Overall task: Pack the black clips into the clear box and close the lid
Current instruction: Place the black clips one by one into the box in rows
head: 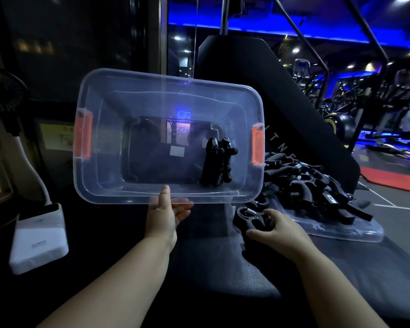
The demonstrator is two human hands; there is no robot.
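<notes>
Packing is barely starting: the left hand (pixel 166 215) is gripping the tilted clear box (pixel 100 143) by its near rim, only a few black clips (pixel 217 163) lying inside, while the right hand (pixel 282 233) is curling its fingers (pixel 271 215) round a clip (pixel 249 215) from the big pile (pixel 317 183) sitting on the unused lid (pixel 357 234).

Both bare forearms reach forward from below. The left hand (pixel 167 215) pinches the near rim of the clear plastic box (pixel 109 197), thumb upright. The right hand (pixel 278 229), palm down, curls its fingers and thumb round a black spring clip (pixel 251 215).
</notes>
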